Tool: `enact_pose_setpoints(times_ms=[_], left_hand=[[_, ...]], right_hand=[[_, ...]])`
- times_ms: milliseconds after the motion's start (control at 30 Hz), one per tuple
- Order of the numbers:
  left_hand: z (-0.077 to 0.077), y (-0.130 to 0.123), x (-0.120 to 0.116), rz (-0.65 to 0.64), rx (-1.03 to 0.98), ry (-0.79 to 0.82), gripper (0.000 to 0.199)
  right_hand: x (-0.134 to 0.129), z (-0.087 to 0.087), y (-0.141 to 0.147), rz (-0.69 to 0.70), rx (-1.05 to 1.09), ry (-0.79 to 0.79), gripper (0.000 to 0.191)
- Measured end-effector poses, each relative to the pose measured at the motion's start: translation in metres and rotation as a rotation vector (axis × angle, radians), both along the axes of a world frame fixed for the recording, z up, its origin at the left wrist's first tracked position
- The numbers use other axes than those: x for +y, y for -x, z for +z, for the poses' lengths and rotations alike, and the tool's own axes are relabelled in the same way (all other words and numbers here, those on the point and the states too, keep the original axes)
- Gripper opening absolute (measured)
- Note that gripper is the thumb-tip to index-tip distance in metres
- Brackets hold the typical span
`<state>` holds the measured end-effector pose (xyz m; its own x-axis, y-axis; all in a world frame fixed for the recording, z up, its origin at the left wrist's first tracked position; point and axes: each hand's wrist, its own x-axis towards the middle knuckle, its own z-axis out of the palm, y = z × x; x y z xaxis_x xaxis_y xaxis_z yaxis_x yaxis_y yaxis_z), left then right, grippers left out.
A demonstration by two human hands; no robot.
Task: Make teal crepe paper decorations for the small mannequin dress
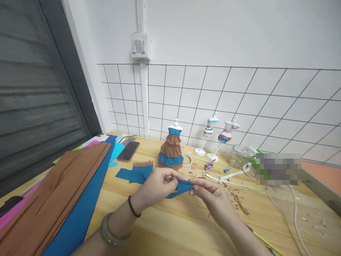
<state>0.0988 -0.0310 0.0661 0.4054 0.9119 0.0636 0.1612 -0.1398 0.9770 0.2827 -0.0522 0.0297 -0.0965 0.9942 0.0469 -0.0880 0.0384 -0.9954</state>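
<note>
A blue paper strip point(181, 188) is stretched between my two hands, low over the table. My left hand point(160, 183) pinches its left part between thumb and fingers. At its right end, my right hand point(210, 193) grips the gathered tip with thumb and index finger. Just behind stands a small dress form point(171, 145) clothed in blue and brown ruffled paper tiers. Left of it lie more blue paper pieces point(126, 175) and a brown piece with a zigzag edge point(143, 164).
Large folded brown paper point(61, 177) and blue paper point(87, 206) cover the left side. A phone point(128, 151), two white mannequins point(210, 128) point(226, 133), a tape roll point(187, 160), a clear jar point(241, 156), white cables and paper scraps sit further back and right.
</note>
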Motion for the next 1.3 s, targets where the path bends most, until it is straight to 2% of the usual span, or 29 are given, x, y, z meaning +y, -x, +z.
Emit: enact_pose_setpoints(times_ms=[267, 500, 633, 733, 833, 900, 1000, 1300], left_hand=[[0.0014, -0.0021, -0.0008, 0.018, 0.014, -0.019, 0.021], [-0.0017, -0.0063, -0.0031, 0.087, 0.092, -0.075, 0.016], [0.0011, -0.006, -0.0056, 0.074, 0.157, -0.144, 0.023], [0.002, -0.0054, -0.0062, 0.061, 0.215, -0.196, 0.03], [0.0014, -0.0048, -0.0066, 0.017, 0.237, -0.253, 0.024], [0.0006, -0.0047, -0.0067, -0.005, 0.229, -0.28, 0.021], [-0.0006, -0.0048, -0.0065, 0.014, 0.229, -0.318, 0.019], [-0.0038, -0.0049, -0.0054, 0.013, 0.286, -0.454, 0.019]], right_hand=[[-0.0016, 0.0013, -0.0006, 0.024, -0.061, -0.085, 0.02], [-0.0001, 0.0068, 0.006, -0.077, -0.147, -0.123, 0.021], [0.0014, 0.0019, 0.0066, -0.11, -0.147, -0.147, 0.023], [0.0003, -0.0024, 0.0048, -0.187, -0.291, -0.278, 0.022], [-0.0027, -0.0022, 0.0037, -0.284, -0.523, -0.511, 0.02], [-0.0049, -0.0004, 0.0039, -0.304, -0.594, -0.616, 0.02], [-0.0068, 0.0023, 0.0052, -0.278, -0.626, -0.662, 0.022], [-0.0048, 0.0033, 0.0079, -0.121, -0.576, -0.592, 0.013]])
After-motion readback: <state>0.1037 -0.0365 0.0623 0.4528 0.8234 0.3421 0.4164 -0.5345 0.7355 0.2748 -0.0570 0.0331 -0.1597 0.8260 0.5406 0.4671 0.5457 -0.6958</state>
